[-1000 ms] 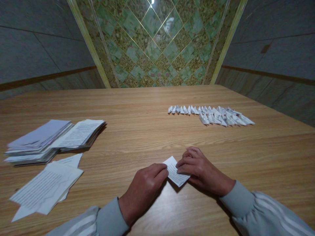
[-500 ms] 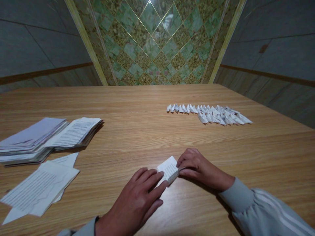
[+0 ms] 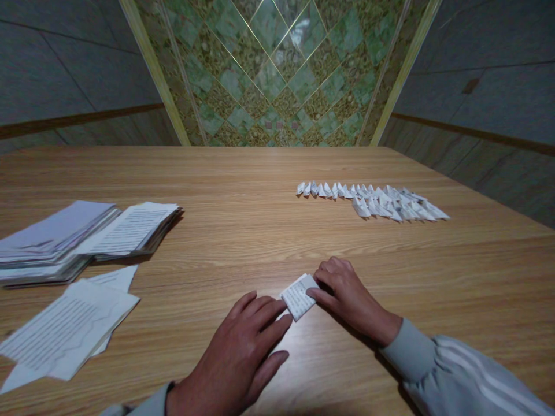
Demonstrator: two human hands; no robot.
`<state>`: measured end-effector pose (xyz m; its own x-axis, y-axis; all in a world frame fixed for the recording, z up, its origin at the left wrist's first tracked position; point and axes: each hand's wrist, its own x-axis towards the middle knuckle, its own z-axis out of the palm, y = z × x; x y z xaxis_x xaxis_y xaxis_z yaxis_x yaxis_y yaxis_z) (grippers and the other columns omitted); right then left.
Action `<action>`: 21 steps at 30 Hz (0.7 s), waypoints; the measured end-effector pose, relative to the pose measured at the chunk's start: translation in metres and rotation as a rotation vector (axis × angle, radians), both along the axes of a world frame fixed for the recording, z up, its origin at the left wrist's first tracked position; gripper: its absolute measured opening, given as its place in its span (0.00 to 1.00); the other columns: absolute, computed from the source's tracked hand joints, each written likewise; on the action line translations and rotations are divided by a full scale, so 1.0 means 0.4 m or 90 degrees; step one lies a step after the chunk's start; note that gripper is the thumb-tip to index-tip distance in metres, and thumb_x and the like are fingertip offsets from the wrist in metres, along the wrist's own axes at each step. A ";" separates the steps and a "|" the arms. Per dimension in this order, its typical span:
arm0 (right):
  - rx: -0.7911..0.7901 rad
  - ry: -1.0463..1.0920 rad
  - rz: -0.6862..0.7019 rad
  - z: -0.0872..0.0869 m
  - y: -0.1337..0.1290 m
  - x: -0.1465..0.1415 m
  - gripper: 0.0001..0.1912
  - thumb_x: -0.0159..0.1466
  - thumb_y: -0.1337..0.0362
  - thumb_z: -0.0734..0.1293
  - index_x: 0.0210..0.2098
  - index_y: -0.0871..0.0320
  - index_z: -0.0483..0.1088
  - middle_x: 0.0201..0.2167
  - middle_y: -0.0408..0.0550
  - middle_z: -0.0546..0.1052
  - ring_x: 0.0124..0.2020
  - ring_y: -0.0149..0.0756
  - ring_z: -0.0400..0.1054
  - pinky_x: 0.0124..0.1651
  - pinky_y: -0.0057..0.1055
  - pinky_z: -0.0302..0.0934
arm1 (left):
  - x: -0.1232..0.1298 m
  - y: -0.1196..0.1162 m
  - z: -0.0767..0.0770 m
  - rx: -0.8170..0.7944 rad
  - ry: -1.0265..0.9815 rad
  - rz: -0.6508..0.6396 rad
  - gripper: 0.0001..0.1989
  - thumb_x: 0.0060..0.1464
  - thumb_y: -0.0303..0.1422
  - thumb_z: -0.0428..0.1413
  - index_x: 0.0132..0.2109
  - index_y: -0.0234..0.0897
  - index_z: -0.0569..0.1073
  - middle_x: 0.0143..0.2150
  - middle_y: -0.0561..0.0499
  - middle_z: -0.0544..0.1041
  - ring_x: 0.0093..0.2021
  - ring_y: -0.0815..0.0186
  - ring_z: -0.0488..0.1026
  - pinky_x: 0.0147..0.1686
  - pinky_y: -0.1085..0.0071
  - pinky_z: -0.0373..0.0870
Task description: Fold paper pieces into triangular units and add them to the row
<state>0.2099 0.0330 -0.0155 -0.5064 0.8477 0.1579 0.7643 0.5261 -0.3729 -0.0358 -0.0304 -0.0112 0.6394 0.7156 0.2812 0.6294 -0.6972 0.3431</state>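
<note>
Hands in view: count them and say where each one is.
2: the left hand at the left side of the folded paper, and the right hand at its right side, thumb on top.

- I am indoors, in a room with a broad table; whether it belongs to a home or an office I cannot tell.
- Before me rises a glossy wall (image 3: 266,75) of green and brown diamond tiles with thin golden lines, more decorated than a plain workshop's.
- Yellowish trim (image 3: 155,72) frames it at both sides.
- The grey side walls (image 3: 515,95) are panelled, each with a brown strip (image 3: 82,119) above a lower streaked section.
- My work surface is a wood-grain table (image 3: 225,231).
- Stacked papers (image 3: 56,231), loose printed sheets (image 3: 73,326) and rows of folded paper pieces (image 3: 384,205) make it a paper-working spot.
</note>
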 end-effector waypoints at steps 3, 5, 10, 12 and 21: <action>0.000 -0.013 -0.016 -0.001 0.001 -0.007 0.08 0.66 0.62 0.72 0.32 0.59 0.71 0.33 0.44 0.74 0.40 0.40 0.64 0.46 0.37 0.51 | 0.001 0.001 0.003 -0.010 0.002 0.002 0.19 0.60 0.31 0.58 0.57 0.45 0.71 0.56 0.48 0.77 0.53 0.53 0.73 0.58 0.47 0.64; -0.002 -0.028 -0.028 -0.001 0.001 -0.013 0.09 0.66 0.61 0.72 0.32 0.59 0.71 0.33 0.44 0.74 0.40 0.40 0.65 0.46 0.37 0.51 | 0.000 0.001 0.003 -0.017 0.003 0.002 0.18 0.60 0.31 0.58 0.56 0.45 0.71 0.56 0.48 0.77 0.53 0.53 0.73 0.58 0.48 0.63; 0.004 -0.069 -0.038 0.006 0.001 -0.023 0.09 0.66 0.60 0.72 0.33 0.58 0.72 0.34 0.45 0.76 0.40 0.41 0.65 0.46 0.37 0.51 | -0.002 0.002 0.002 -0.019 0.016 -0.001 0.15 0.60 0.32 0.57 0.54 0.44 0.72 0.56 0.47 0.77 0.54 0.53 0.72 0.59 0.49 0.64; 0.007 -0.078 -0.031 0.010 0.000 -0.024 0.09 0.65 0.60 0.72 0.34 0.58 0.72 0.34 0.45 0.76 0.41 0.40 0.65 0.46 0.37 0.50 | -0.001 0.004 0.002 -0.004 0.005 -0.001 0.14 0.61 0.31 0.56 0.53 0.42 0.73 0.55 0.46 0.77 0.53 0.53 0.72 0.58 0.50 0.66; 0.032 -0.082 -0.017 0.008 0.003 -0.021 0.10 0.65 0.59 0.72 0.33 0.58 0.72 0.33 0.45 0.76 0.40 0.40 0.65 0.45 0.37 0.48 | -0.005 0.004 -0.041 0.117 0.125 -0.023 0.35 0.62 0.48 0.56 0.70 0.41 0.57 0.69 0.41 0.66 0.66 0.47 0.61 0.64 0.44 0.57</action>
